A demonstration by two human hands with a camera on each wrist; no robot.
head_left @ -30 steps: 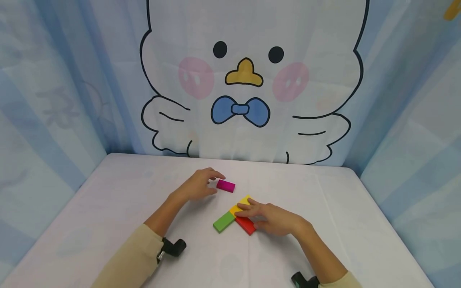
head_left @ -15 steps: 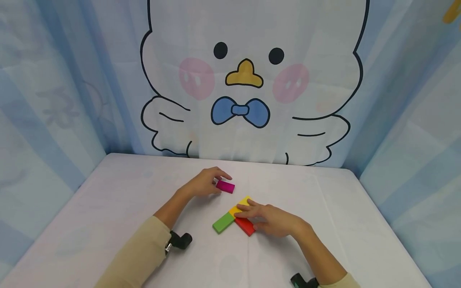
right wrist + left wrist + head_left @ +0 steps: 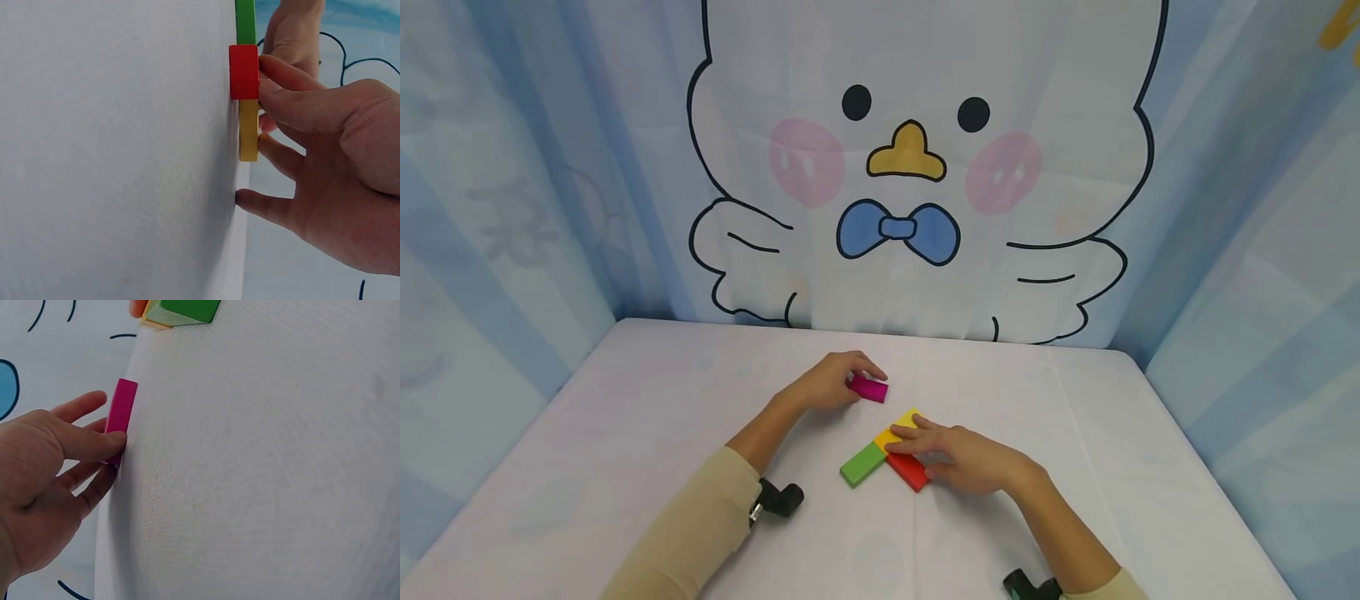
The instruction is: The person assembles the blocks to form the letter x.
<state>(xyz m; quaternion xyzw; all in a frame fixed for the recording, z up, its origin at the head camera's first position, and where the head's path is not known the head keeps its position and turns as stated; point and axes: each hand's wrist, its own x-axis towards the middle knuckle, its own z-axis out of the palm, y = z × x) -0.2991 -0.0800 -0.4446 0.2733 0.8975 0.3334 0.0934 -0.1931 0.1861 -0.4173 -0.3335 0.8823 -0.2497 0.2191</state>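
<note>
In the head view, my left hand (image 3: 835, 381) pinches the near-left end of a magenta block (image 3: 871, 389). The left wrist view shows the thumb against one face of this block (image 3: 122, 403), with fingers behind it. My right hand (image 3: 973, 457) rests its fingertips on a row of blocks. That row has a green block (image 3: 862, 464) at the near end, then an orange-yellow part (image 3: 883, 440) and a yellow part (image 3: 907, 418); fingers partly cover the yellow end. A red block (image 3: 907, 472) angles off the row's right side, the right thumb touching it.
A white cloth-covered table (image 3: 625, 417) lies beneath everything. Behind it hangs a pale blue curtain (image 3: 512, 208) with a cartoon bird. Each wrist wears a black camera, such as the left wrist camera (image 3: 781, 500).
My left hand has moved right onto the magenta block, and its thumb and fingers now close on the block's end. The right hand and the joined blocks have stayed in place.
</note>
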